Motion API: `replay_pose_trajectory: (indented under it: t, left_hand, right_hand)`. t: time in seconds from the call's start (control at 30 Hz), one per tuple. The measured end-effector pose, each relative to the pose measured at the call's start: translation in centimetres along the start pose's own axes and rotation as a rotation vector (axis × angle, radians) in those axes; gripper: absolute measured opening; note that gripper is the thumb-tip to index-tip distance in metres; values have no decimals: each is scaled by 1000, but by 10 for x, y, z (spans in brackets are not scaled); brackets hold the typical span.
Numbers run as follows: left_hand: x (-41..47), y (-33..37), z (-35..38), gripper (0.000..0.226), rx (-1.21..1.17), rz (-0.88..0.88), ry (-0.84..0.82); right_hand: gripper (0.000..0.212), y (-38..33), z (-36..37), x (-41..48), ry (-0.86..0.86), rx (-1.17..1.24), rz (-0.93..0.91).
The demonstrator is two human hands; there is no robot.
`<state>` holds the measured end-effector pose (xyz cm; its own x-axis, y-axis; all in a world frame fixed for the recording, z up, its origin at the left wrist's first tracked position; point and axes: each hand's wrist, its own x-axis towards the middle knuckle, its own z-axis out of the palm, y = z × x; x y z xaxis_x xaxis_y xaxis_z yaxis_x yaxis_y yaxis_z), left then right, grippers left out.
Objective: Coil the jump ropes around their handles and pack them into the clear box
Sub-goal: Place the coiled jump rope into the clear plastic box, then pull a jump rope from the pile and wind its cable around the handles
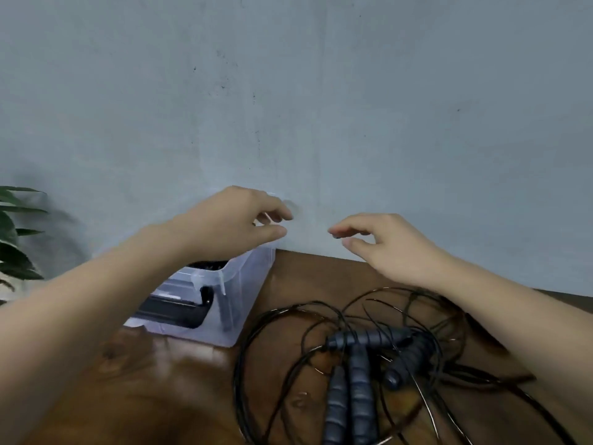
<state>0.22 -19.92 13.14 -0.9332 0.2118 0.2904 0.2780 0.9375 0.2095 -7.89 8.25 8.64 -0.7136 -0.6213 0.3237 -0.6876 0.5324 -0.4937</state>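
I see the clear plastic rectangular box [244,284] sitting open-topped on the brown glossy wooden table [144,380], against the grey-blue wall [321,91] behind it. Inside the box lies a black long item [179,311] near the bottom; blur and the forearm hide the rest, so I cannot tell what it is.

Left hand [237,220] hovers directly above the box's far corner. Its fingers are loosely curved, with thumb and forefinger close but apart, and I see nothing pinched between them.

Right hand [391,248] hovers to the right of the box, above the table's far edge. It is in the same loose curl, thumb near forefinger tip, holding nothing I can see. The two hands are apart with a gap between them.

The tangled black thin-cord jump ropes [290,307] lie loose on the table just right of the box, uncoiled, with loops sprawling. Their dark grey-blue ribbed handles [359,380] are bunched in the middle of the tangle: at least four, one lying crosswise over the others.

A green leafy plant [16,239] is well left of the box.
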Motion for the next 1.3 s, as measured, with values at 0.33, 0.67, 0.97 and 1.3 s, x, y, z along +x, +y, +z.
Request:
replay_pose_trajectory:
  t: [0.33,0.67,0.97,1.3]
  left_hand:
    - [13,110,95,27,-255,146,-68]
    - [2,188,204,24,-504,140,-85]
    - [-7,190,248,52,-181,260,-178]
    - [-11,188,253,33,-147,300,-126]
  right_hand:
    - [31,42,-17,-157,40,-31,259]
    - [27,142,0,-238,388,-279,436]
    - [76,245,-21,-236,383,-383,711]
    - [90,285,-47,-209,146,-679,685]
